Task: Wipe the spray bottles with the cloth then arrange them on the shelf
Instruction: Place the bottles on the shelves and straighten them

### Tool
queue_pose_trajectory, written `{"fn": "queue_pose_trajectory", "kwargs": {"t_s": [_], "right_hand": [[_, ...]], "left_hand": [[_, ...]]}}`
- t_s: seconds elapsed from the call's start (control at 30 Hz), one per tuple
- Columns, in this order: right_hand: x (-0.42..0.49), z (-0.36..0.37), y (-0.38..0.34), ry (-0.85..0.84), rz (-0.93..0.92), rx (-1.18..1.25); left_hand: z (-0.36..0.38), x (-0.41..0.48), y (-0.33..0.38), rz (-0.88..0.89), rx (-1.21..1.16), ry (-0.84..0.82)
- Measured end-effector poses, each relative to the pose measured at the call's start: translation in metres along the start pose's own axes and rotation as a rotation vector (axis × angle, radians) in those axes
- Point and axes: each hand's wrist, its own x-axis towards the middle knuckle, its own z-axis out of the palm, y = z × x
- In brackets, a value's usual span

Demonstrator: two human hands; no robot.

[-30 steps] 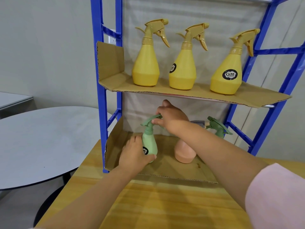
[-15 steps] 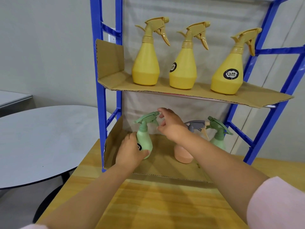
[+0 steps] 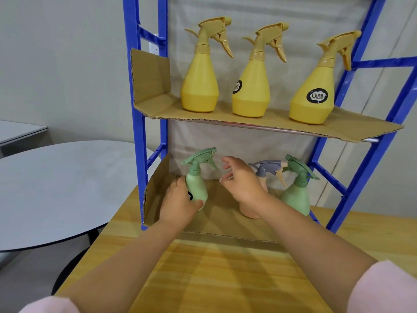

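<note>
A: Item 1, small green spray bottle (image 3: 196, 188), loc?
B: Lower shelf (image 3: 225, 223), centre-left of frame, upright. L hand (image 3: 179, 205) wrapped round its body.
A: R hand (image 3: 242, 182)?
B: Fingers loose, nothing held, just right of trigger.

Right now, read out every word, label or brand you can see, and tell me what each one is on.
"Qinar": round black label on the right yellow bottle; the smaller characters beside it are too small to read.
Round black label on the middle yellow bottle: turned sideways, unreadable.
Black label on the small green bottle: mostly hidden by the left hand, unreadable.
No other text shows.
</note>
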Motion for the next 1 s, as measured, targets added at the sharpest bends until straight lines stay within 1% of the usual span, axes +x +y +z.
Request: {"fn": "queue_pose_trajectory", "kwargs": {"t_s": [0.1,0.2,0.3,0.4,0.47,0.5,0.57,0.63,0.7,0.8,0.9,1.0], "right_hand": [[-0.011,-0.017,0.005,0.100,-0.047,-0.022],[-0.020,-0.040,0.009,0.226,-0.141,-0.152],[-0.022,-0.063,0.016,0.395,-0.182,-0.343],[-0.017,-0.081,0.025,0.435,-0.163,-0.490],[-0.014,-0.088,0.030,0.352,-0.134,-0.624],[-0.012,-0.089,0.031,0.271,-0.105,-0.703],[-0.009,-0.090,0.032,0.100,-0.039,-0.846],[-0.005,-0.091,0.030,0.012,0.038,-0.867],[0.002,-0.093,0.026,-0.034,0.125,-0.790],[0.011,-0.094,0.027,-0.091,0.217,-0.620],[0.018,-0.091,0.032,-0.102,0.233,-0.477],[0.024,-0.087,0.034,-0.115,0.221,-0.344]], "left_hand": [[0.001,-0.003,0.003,-0.015,0.008,0.006],[0.002,-0.010,0.008,-0.024,0.057,0.054],[0.006,-0.021,0.016,-0.011,0.111,0.166],[0.007,-0.031,0.028,0.056,0.101,0.305],[0.008,-0.035,0.036,0.135,0.069,0.353],[0.009,-0.036,0.040,0.187,0.070,0.342],[0.014,-0.037,0.045,0.332,0.125,0.262],[0.023,-0.039,0.046,0.495,0.207,0.184],[0.031,-0.041,0.045,0.589,0.265,0.128],[0.036,-0.041,0.046,0.569,0.285,0.040],[0.036,-0.038,0.049,0.483,0.312,-0.049],[0.039,-0.035,0.054,0.443,0.322,-0.061]]}}
